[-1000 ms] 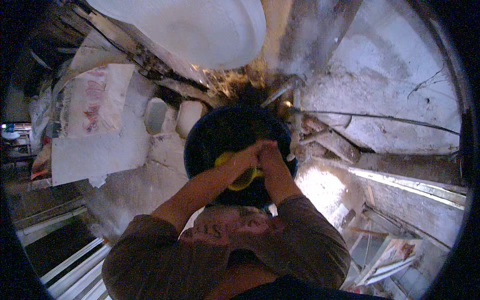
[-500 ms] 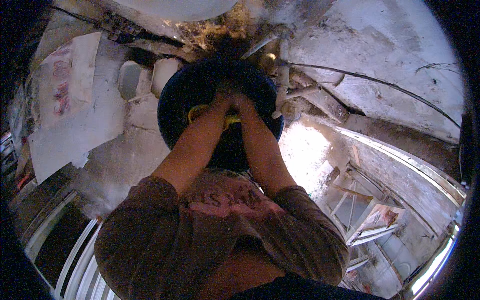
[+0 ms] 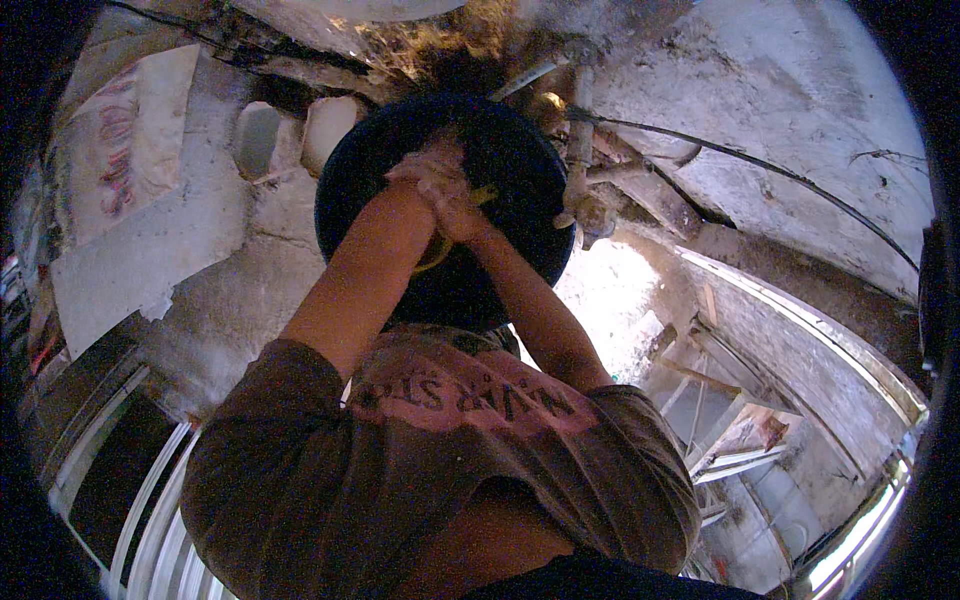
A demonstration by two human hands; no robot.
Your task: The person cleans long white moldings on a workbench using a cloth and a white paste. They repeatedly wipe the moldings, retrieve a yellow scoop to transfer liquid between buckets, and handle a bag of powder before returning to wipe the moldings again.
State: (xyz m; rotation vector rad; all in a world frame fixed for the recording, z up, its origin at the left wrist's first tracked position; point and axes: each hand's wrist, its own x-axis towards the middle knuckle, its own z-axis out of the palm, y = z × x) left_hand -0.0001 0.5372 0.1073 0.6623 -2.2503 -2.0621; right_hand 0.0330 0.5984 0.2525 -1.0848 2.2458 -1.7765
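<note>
— Black plastic, that round tub; it sat on the rough concrete floor, right under both hands.

— And the hands themselves?

— The left hand and right hand were pressed together over the middle of the tub, fingers curled in. They looked closed around something yellow that showed just below the wrists, though how firm the hold was I could not tell.

— What was near them?

— Beyond the fingertips lay a pipe with a tap-like joint, touching or just beside the tub's rim. To the left of the hands stood two pale blocks, and further left a printed sack.

— What might have gone wrong?

— I judged the yellow thing could slip from wet hands and drop into the tub. Leaning hard on one side might also have tipped the tub toward the pipe
</note>
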